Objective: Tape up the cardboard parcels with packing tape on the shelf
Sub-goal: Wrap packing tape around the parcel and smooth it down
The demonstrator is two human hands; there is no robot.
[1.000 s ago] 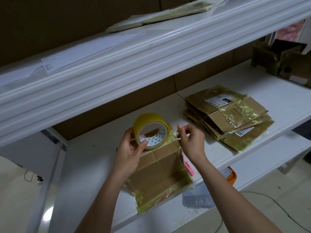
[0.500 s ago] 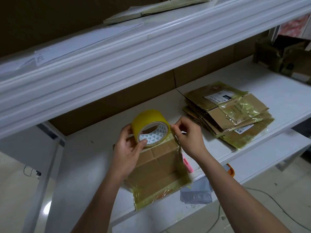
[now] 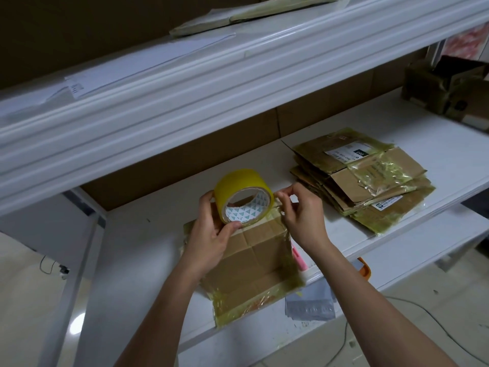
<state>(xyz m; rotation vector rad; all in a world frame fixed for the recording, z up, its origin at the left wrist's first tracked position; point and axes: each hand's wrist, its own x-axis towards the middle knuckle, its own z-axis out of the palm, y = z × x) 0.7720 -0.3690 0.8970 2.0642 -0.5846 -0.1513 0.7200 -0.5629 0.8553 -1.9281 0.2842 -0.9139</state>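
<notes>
A flat cardboard parcel, partly wrapped in yellowish tape, lies at the front of the white shelf. Above its far edge my left hand grips a yellow roll of packing tape, thumb at the roll's lower rim. My right hand sits just right of the roll and pinches the tape's free end between thumb and fingers. The strip between roll and fingers is short and hard to make out.
A stack of taped flat cardboard parcels with white labels lies to the right on the same shelf. A pink object shows beside the parcel. Brown boxes stand at far right. The upper shelf overhangs closely, holding papers.
My right hand has closed in on the roll and now pinches the tape end next to it. The left hand has kept holding the roll over the parcel.
</notes>
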